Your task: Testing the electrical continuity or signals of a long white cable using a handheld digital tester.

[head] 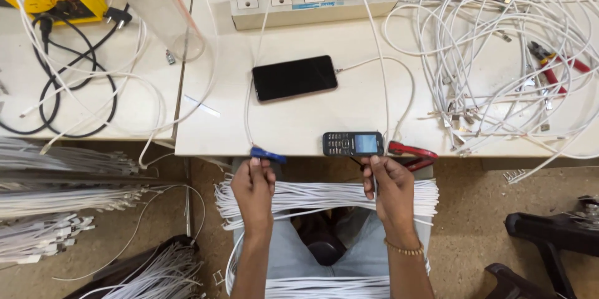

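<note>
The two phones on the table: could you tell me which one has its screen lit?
The small keypad phone at the table edge; its screen glows blue, while the larger smartphone is dark.

We have both forearms coming up from the bottom edge of the view, bare, roughly parallel and well apart. Our left hand (254,188) is raised with its back toward the camera, wrist straight, fingers curled inward and thumb pressed against the index fingertip in a pinch at the top of the hand. Our right hand (392,190) sits at about the same height, back also toward the camera, fingers bent and drawn together, thumb tucked toward the index finger. A beaded band circles our right wrist. Both elbows are out of view.
</note>
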